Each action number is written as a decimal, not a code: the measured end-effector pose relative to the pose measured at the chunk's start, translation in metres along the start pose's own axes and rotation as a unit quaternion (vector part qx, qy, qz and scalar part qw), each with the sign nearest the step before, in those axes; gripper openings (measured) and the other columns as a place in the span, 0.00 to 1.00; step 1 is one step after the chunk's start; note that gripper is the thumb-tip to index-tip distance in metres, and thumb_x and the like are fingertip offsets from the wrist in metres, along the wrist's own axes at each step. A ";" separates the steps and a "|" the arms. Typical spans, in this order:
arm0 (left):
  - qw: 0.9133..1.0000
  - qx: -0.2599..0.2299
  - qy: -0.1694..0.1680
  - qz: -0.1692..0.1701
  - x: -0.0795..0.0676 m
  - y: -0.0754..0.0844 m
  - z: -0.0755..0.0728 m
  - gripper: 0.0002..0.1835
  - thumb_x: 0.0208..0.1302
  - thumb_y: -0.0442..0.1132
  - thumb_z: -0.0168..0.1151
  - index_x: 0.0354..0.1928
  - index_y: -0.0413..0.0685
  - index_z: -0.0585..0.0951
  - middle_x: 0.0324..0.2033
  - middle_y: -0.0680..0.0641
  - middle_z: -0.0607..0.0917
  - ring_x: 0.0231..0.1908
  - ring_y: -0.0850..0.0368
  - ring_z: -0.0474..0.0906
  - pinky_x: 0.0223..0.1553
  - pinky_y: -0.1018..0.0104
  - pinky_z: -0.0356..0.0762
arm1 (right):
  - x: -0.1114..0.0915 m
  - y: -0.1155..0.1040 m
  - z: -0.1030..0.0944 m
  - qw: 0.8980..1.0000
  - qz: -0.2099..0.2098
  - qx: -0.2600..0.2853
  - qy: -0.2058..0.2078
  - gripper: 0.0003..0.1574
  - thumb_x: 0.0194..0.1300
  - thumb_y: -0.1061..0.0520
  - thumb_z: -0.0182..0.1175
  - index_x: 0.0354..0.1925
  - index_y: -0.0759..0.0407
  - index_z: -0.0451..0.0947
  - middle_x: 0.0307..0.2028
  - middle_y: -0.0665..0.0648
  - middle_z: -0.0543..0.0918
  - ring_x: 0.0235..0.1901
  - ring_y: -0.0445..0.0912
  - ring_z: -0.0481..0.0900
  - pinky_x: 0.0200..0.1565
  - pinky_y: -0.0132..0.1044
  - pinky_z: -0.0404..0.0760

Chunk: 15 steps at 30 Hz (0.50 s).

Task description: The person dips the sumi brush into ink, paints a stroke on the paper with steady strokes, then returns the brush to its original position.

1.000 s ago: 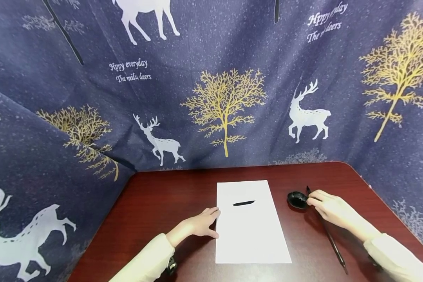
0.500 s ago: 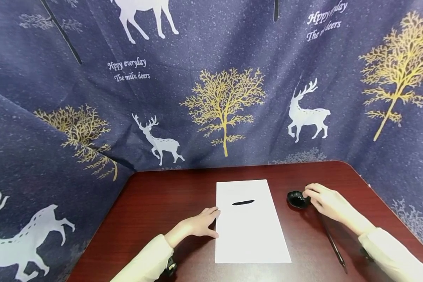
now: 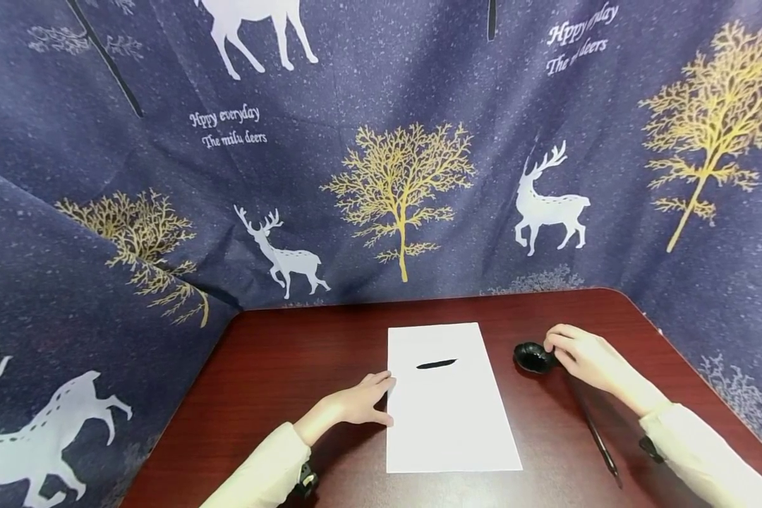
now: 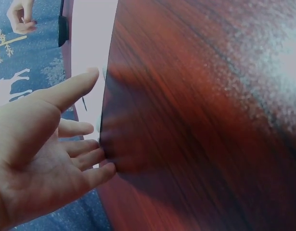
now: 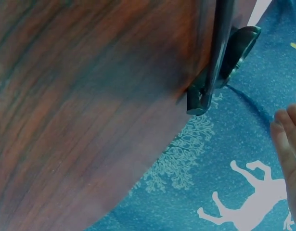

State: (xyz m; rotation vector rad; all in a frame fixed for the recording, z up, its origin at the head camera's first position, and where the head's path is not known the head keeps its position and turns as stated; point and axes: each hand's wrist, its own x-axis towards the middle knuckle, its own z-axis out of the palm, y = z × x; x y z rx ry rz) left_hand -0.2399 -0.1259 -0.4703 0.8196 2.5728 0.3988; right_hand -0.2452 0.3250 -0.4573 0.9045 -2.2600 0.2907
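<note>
A sheet of white paper (image 3: 454,430) lies on the table with one thick black stroke (image 3: 437,364) near its top. My left hand (image 3: 358,403) rests at the paper's left edge, fingers extended and thumb spread. To the right of the paper is a small black ink dish (image 3: 533,358). A dark-handled writing brush (image 3: 599,441) leans on a rest at the dish's side, as the right wrist view shows at the brush handle (image 5: 219,53). My right hand (image 3: 587,360) hovers over that end with loosely bent fingers, holding nothing; it hides the brush's tip in the head view.
The dark red wooden table (image 3: 305,353) has a rounded far right corner. Behind it hangs a navy cloth (image 3: 368,77) printed with white deer and golden trees. A black device (image 3: 306,481) is strapped at the left wrist.
My right hand has come off the brush and shifted slightly up and left, over the dish's side. The brush stays lying beside the dish. My left hand keeps its place.
</note>
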 end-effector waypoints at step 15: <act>0.994 -0.025 0.095 0.044 0.007 -0.014 -0.006 0.31 0.68 0.47 0.58 0.67 0.37 0.68 0.63 0.39 0.75 0.64 0.46 0.70 0.64 0.50 0.68 | 0.014 -0.004 0.002 0.996 0.093 -0.002 -0.015 0.15 0.53 0.67 0.65 0.40 0.54 0.81 0.34 0.50 0.84 0.35 0.44 0.81 0.37 0.44 0.78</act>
